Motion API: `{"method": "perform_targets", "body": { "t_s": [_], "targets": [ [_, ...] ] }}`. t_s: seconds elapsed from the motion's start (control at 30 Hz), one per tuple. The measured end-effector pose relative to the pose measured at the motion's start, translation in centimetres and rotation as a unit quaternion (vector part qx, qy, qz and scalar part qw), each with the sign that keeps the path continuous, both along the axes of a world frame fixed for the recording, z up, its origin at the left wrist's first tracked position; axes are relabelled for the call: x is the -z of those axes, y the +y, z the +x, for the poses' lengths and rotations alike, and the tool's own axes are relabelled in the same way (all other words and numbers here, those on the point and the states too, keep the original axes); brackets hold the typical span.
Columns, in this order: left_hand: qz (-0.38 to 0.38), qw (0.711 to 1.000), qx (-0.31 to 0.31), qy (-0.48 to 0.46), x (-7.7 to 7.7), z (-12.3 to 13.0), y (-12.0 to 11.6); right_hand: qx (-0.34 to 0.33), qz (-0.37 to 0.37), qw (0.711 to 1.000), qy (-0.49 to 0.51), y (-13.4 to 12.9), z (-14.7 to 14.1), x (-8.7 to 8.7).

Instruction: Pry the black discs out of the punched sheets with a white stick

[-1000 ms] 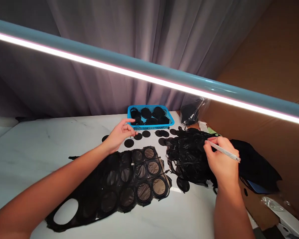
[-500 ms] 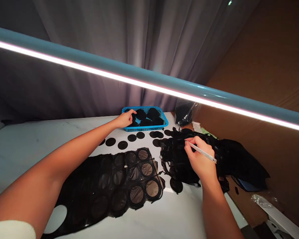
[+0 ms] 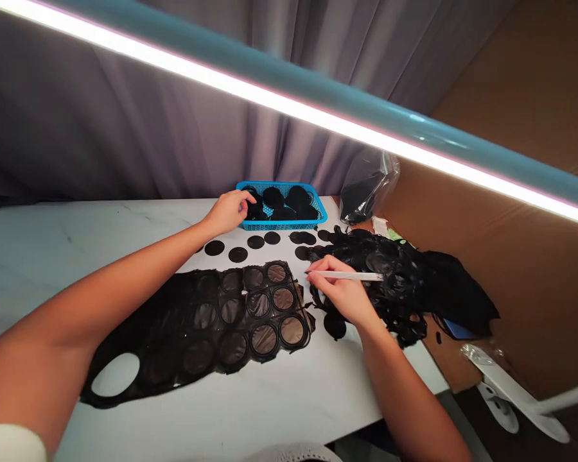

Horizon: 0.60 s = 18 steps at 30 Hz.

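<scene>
My left hand [image 3: 230, 210] is at the left end of a blue basket [image 3: 322, 215] that holds several black discs; its fingers are bent over the rim, and what they grip, if anything, is too small to tell. My right hand [image 3: 340, 289] is closed on a thin white tool [image 3: 351, 275], its tip pointing left, close to the corner of a black sheet [image 3: 216, 321]. That sheet lies on the white table and bears rows of ring outlines, with one large round hole at its left end. Loose black discs [image 3: 237, 255] lie between basket and sheet.
A tangled heap of black scraps [image 3: 395, 269] covers the right side of the table [image 3: 270, 410]. Behind it stands a clear plastic bag [image 3: 366, 189] with black contents. A bright lamp tube [image 3: 270, 106] crosses above, before a grey curtain [image 3: 149, 128].
My right hand has moved left with the white tool, from the scrap heap toward the sheet's corner. My left hand has shifted slightly left at the basket. The view has tilted.
</scene>
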<state>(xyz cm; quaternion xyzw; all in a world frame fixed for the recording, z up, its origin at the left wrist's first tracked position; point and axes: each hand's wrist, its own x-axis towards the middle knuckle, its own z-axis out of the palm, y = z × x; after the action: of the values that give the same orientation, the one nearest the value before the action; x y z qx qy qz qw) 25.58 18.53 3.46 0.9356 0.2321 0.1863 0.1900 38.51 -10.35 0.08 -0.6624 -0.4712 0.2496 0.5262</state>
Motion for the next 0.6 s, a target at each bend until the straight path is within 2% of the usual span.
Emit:
{"method": "perform_targets", "body": {
  "t_s": [0.07,0.13,0.17,0.27,0.33,0.4,0.6],
  "targets": [
    [-0.001,0.999,0.045,-0.003,0.9,-2.7,-4.5,-0.063,-0.035,0.997,0.039,-0.7,-1.2,0.7],
    [-0.013,0.992,0.126,0.024,2.7,-6.1,-9.8,-0.101,-0.067,0.991,0.056,-1.9,-2.5,1.5],
    [0.0,0.981,0.188,0.055,3.9,-7.9,-12.4,-0.108,-0.079,0.989,0.059,-2.5,-3.2,1.9],
    [0.051,0.964,0.239,0.109,7.2,-12.1,-18.2,-0.11,-0.095,0.988,0.049,-4.2,-4.6,2.8],
    [0.057,0.962,0.236,0.123,8.6,-13.4,-19.8,-0.107,-0.092,0.989,0.038,-4.9,-5.2,3.2],
    [0.052,0.962,0.239,0.122,9.2,-13.7,-20.1,-0.101,-0.085,0.991,0.028,-5.3,-5.6,3.4],
    [0.038,0.959,0.253,0.12,8.9,-13.2,-19.7,-0.099,-0.087,0.991,-0.012,-5.1,-6.0,3.4]
  ]
}}
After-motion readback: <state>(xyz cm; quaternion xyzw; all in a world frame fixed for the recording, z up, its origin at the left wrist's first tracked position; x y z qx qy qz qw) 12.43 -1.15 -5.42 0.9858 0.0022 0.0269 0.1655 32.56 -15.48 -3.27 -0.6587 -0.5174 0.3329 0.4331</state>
